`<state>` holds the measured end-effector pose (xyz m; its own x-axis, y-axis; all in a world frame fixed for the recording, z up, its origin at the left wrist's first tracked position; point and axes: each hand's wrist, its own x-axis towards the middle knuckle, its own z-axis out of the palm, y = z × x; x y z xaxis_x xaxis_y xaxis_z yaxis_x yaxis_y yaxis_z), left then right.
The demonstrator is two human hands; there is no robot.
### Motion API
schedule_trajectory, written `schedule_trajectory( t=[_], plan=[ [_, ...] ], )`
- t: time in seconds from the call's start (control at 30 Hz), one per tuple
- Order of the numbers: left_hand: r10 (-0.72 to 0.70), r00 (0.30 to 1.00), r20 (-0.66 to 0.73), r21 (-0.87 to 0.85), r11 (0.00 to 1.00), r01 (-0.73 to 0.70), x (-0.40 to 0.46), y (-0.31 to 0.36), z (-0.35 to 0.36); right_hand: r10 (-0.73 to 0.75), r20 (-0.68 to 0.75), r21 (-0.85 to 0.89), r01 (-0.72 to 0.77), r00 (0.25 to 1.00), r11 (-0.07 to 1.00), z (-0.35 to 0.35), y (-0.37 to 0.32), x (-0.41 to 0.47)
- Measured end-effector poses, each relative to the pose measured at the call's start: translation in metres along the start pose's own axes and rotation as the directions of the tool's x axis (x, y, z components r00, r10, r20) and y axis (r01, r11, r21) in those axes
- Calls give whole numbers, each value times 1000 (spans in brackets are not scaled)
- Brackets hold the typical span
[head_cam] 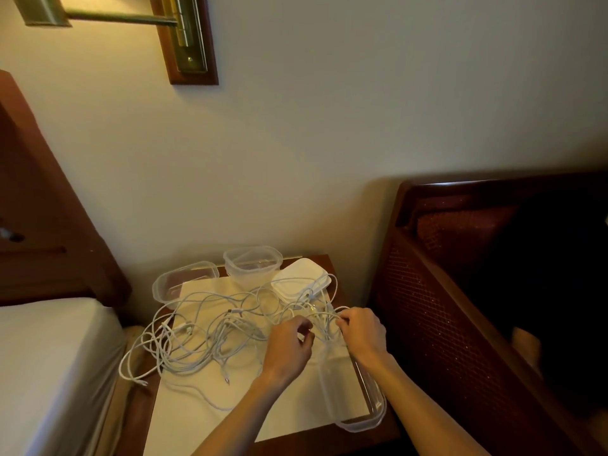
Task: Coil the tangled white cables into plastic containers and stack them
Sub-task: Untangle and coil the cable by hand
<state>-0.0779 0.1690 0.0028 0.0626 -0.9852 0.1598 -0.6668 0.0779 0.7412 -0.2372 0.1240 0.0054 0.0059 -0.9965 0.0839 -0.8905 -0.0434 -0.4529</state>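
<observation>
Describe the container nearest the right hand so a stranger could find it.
Start at the nightstand between bed and chair. Along its right edge, under the right hand, lies a long clear container. Unlike the two containers by the wall, it sits nearest the person.

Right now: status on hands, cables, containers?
Left hand and right hand both pinching strands. White cables tangled, none coiled. Clear containers empty. Loops overhang nightstand left edge.

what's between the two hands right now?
In the head view, thin white cable strands span the gap between the left hand and the right hand; both pinch them.
</observation>
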Motion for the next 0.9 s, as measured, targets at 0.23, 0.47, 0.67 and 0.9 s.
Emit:
schedule_trajectory(
  t=[0.23, 0.47, 0.67, 0.9],
  plan=[
    [169, 979, -117, -116, 976, -183, 27, -4, -17, -245, -193, 52, 259, 950, 965, -34, -28, 26],
    [313, 926, -213, -179, 919, -352, 63, 34, -91, -387, -45, 582, 339, 921, 739, -74, -71, 39],
    [375, 826, -420, -143, 872, -468, 65, 56, -177, -452, 165, 872, 85, 877, 483, -79, -85, 30],
    [242, 805, -542, -185, 900, -396, 57, 32, -230, -513, 292, 937, -134, 807, 322, -118, -119, 17]
  ],
)
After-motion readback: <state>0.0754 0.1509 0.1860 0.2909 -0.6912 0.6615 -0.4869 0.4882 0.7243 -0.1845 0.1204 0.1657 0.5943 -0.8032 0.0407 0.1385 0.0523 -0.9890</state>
